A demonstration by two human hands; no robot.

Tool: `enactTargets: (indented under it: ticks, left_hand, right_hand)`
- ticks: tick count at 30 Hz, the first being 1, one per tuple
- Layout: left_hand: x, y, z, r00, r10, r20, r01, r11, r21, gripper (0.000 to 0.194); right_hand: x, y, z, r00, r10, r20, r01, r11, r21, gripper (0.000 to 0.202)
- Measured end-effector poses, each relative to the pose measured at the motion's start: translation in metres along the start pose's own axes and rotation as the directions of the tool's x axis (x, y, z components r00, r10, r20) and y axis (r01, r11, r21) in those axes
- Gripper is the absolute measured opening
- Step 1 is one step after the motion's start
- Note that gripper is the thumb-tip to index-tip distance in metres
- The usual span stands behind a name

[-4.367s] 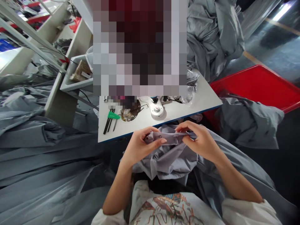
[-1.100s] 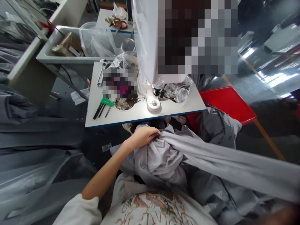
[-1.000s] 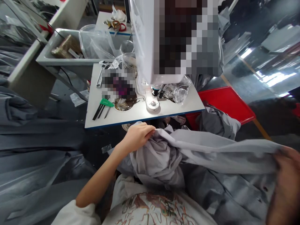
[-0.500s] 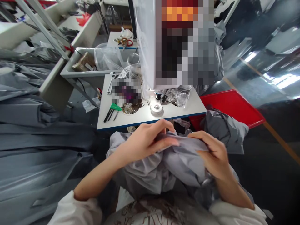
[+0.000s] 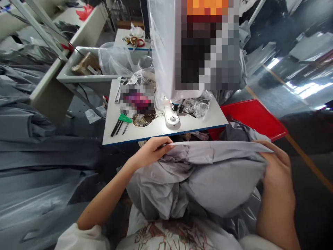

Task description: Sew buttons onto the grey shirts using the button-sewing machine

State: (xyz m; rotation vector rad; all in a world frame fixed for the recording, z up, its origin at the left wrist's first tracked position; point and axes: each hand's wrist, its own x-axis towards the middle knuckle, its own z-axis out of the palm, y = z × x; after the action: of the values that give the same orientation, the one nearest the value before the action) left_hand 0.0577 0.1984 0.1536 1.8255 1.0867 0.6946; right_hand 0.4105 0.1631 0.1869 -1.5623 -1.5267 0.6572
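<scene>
A bunched piece of grey fabric (image 5: pixel 226 185) hangs over my lap, its top edge drawn into a long straight band between my hands. My left hand (image 5: pixel 153 151) pinches that edge at its left end, thumb on top. At the right end, my right hand (image 5: pixel 277 156) grips the same edge, its fingers partly covered by the cloth. Just beyond the fabric stands a white machine (image 5: pixel 166 62) whose rounded lower arm (image 5: pixel 172 119) ends above the table's front edge.
The white table (image 5: pixel 114 133) carries green-handled hex keys (image 5: pixel 125 118), a wrench (image 5: pixel 118 93) and a bag of metal parts (image 5: pixel 200 106). A red tray (image 5: pixel 257 114) stands at the right. Dark grey fabric (image 5: pixel 47 163) is piled at the left, with a grey bin (image 5: pixel 75 74) behind.
My hands have moved apart, the right one far to the right and the left one slightly left. The fabric's edge, bunched before, is now stretched out straight between them.
</scene>
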Motion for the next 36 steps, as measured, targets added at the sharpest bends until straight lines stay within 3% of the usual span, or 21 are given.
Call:
enactTargets:
  ticks: [2,5,9,13,16,19,22,25,28,32,34,36]
  left_hand:
    - [0.002,-0.002,-0.002,0.999,-0.039,-0.012,0.038,0.996,-0.082,0.036]
    - [0.008,-0.008,0.000,0.995,-0.100,-0.011,0.095,0.968,-0.231,0.042]
    - [0.016,-0.022,0.006,0.956,-0.225,-0.191,0.141,0.916,-0.375,0.043]
    - [0.021,-0.037,0.008,0.878,-0.317,-0.357,0.137,0.884,-0.447,0.044]
    - [0.022,-0.049,0.006,0.852,-0.334,-0.403,0.125,0.877,-0.463,0.050]
    - [0.023,-0.060,0.003,0.880,-0.309,-0.361,0.164,0.910,-0.380,0.048]
    - [0.025,-0.067,0.004,0.872,-0.289,-0.396,0.208,0.950,-0.234,0.038]
    - [0.033,-0.071,0.008,0.845,-0.213,-0.491,0.162,0.976,-0.144,0.035]
    - [0.045,-0.076,0.011,0.868,-0.125,-0.480,0.106,0.992,-0.066,0.032]
    - [0.057,-0.086,0.011,0.927,-0.032,-0.373,0.038,0.999,0.010,0.031]
    - [0.059,-0.091,0.008,0.957,-0.012,-0.290,0.015,1.000,0.008,0.031]
    - [0.059,-0.092,0.004,0.968,-0.036,-0.250,0.027,0.999,-0.040,0.033]
  right_hand:
    - [0.019,0.021,0.003,0.989,0.067,0.135,-0.062,0.997,-0.047,0.018]
    - [0.036,0.042,0.019,0.929,0.125,0.350,-0.067,0.983,-0.172,0.021]
    - [0.050,0.044,0.057,0.931,0.017,0.364,0.028,0.993,-0.115,0.024]
    - [0.068,0.031,0.097,0.949,0.052,0.312,-0.087,0.991,0.099,0.018]
    - [0.078,0.021,0.121,0.885,0.065,0.460,-0.158,0.973,0.167,0.019]
    - [0.084,0.016,0.137,0.830,-0.004,0.557,-0.075,0.990,0.120,0.029]
    - [0.088,0.015,0.147,0.873,-0.111,0.475,0.105,0.994,0.040,0.031]
    - [0.092,0.015,0.152,0.884,-0.208,0.418,0.214,0.976,0.033,0.022]
    - [0.114,0.011,0.148,0.892,-0.289,0.347,0.277,0.957,0.086,0.023]
    - [0.194,-0.003,0.140,0.920,-0.391,0.014,0.391,0.916,-0.090,0.020]
    - [0.245,-0.011,0.140,0.922,-0.387,-0.002,0.378,0.900,-0.216,0.019]
    - [0.285,-0.017,0.143,0.941,-0.323,0.096,0.337,0.897,-0.286,0.017]
